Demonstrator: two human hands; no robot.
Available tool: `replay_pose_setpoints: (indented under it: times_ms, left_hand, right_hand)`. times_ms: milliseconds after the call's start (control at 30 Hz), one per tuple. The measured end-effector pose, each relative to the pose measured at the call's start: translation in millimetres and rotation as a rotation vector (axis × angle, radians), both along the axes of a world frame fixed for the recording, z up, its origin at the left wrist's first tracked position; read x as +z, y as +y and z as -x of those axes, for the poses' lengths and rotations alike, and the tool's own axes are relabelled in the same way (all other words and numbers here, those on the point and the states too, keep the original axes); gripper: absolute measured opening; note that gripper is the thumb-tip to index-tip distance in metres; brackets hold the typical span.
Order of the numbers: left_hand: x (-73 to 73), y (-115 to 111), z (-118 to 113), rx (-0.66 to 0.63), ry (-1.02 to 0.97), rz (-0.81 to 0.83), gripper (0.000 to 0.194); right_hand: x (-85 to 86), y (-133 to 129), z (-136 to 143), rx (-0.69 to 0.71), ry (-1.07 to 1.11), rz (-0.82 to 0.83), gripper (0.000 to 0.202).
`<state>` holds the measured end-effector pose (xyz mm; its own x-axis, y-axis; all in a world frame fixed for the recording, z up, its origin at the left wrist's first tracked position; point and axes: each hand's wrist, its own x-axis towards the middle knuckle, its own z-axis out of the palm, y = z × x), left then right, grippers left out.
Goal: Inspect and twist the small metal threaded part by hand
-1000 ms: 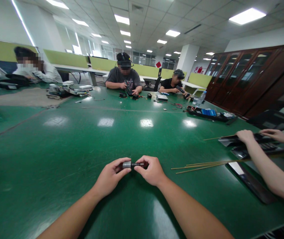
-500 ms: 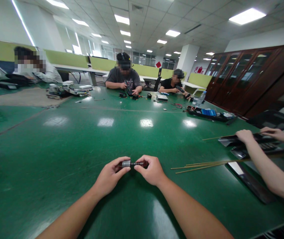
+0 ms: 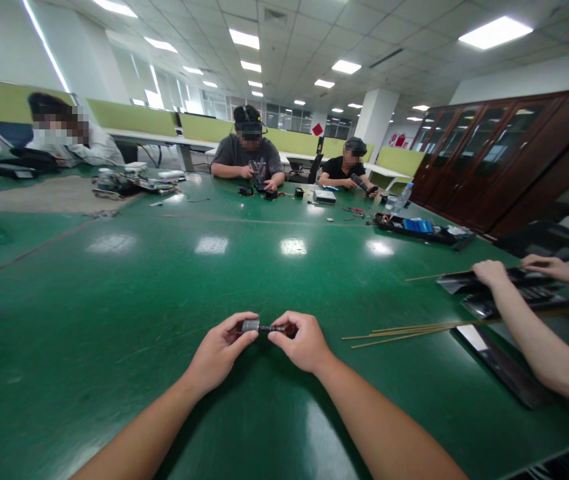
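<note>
Just above the green table [image 3: 164, 287], my left hand [image 3: 219, 350] pinches a grey metal cylinder [image 3: 251, 325] between thumb and fingers. A thin dark ribbed shaft [image 3: 270, 328] extends from the cylinder's right end. My right hand [image 3: 304, 341] has its thumb and fingers closed round the shaft's right end, where a brownish part shows partly inside the grip. Both hands are close together with a small gap between the fingertips, and the cylinder and shaft lie in one line across it.
Several thin brass-coloured rods [image 3: 394, 332] lie right of my hands. Beyond them, another person's forearms [image 3: 529, 327] reach over dark glossy pieces [image 3: 504, 380]. Across the table, people sit behind a black tray [image 3: 409, 228], a white box [image 3: 324, 197] and a cluttered pile [image 3: 129, 180].
My left hand and the grey cylinder have shifted slightly left, so more of the shaft shows between my hands. My right hand has hardly moved.
</note>
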<state>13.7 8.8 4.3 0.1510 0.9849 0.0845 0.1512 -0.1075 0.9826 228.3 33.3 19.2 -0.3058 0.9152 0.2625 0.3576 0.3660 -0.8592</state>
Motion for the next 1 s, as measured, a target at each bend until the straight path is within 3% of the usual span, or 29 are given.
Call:
replay_pose_setpoints:
  times_ms: [1000]
  left_hand:
    - [-0.6,0.6,0.8,0.021,-0.007,-0.015,0.042]
  right_hand:
    - [0.3,0.5,-1.1,-0.036,0.006,0.003,0.011]
